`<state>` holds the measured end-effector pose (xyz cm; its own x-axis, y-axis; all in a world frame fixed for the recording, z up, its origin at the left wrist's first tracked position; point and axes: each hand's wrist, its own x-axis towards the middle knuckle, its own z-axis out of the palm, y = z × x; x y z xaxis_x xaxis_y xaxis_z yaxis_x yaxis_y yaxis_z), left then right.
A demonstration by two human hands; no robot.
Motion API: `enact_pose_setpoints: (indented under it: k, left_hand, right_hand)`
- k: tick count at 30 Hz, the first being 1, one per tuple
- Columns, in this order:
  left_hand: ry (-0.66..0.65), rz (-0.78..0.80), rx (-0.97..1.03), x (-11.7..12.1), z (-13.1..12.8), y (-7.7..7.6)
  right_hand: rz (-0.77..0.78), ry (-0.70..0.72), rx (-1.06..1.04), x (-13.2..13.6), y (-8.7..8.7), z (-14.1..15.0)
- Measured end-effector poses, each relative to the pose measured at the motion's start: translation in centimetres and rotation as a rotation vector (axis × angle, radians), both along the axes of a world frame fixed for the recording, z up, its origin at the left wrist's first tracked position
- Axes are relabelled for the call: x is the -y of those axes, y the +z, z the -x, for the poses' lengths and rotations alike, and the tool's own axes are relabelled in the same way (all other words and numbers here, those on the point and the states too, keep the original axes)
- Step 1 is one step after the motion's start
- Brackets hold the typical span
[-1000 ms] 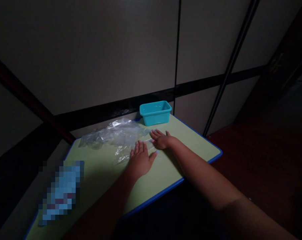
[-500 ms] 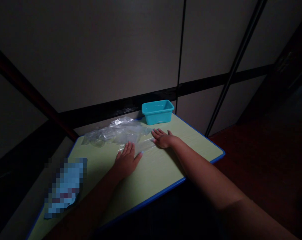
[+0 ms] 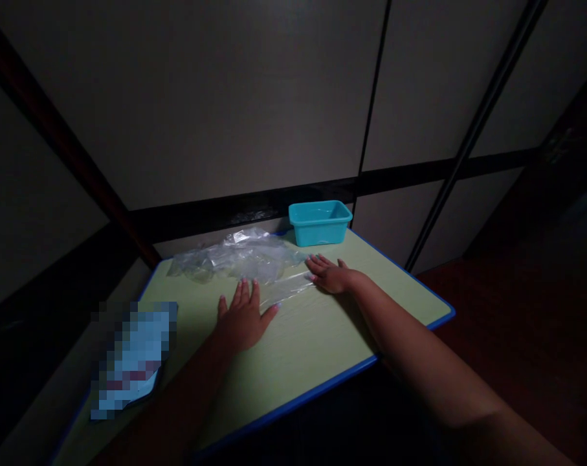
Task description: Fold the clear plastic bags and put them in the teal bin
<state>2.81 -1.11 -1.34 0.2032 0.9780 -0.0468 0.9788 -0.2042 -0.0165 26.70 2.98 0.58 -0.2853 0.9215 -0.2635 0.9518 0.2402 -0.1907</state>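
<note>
A crumpled clear plastic bag [image 3: 235, 252] lies across the back of a pale yellow-green table [image 3: 293, 369] with a blue edge. My left hand [image 3: 242, 320] is spread flat, its fingertips at the bag's near edge and the thumb pointing right. At the bag's right end, my right hand [image 3: 329, 275] rests with the fingers stretched out to the left, touching the plastic. Between the two hands runs a flattened, shiny strip of the bag. Neither hand grips anything.
A turquoise plastic tub [image 3: 320, 223] stands at the table's back edge, behind my right hand. A blurred-out, light blue flat item [image 3: 138, 356] lies at the left edge. Behind the table rises a cabinet front [image 3: 254, 97] with dark bands. The room is dim.
The view has shifted slightly, so the table and tub appear farther right. My left hand has drawn back a little from the bag, its fingers spread wider. My right hand stays on the plastic.
</note>
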Motion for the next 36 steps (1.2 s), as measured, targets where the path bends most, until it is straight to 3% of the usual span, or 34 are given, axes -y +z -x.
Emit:
enact_pose_setpoints:
  k: [9,16,20,26,30,36]
  left_hand:
    - [-0.133,-0.163,0.093,0.2,-0.1,0.9]
    - [-0.317,-0.131,0.092,0.1,0.0,0.8]
    - [-0.314,-0.139,0.069,-0.3,0.2,0.5]
    - [-0.147,-0.158,0.061,-1.4,1.0,0.4]
    - [-0.109,-0.150,0.088,-1.9,1.1,0.0]
    - [-0.132,-0.093,0.099,-2.2,1.0,-0.7]
  right_hand:
    - [-0.030,-0.040,-0.034,-0.2,-0.2,-0.1]
    - [-0.231,-0.105,-0.063,0.6,0.6,0.7]
    - [-0.279,-0.018,-0.107,1.3,1.0,1.3]
    - [-0.227,0.222,-0.161,3.2,1.5,2.7]
    - [-0.201,0.378,-0.173,4.6,1.5,4.2]
    - [-0.243,0.440,-0.157,5.3,0.5,5.8]
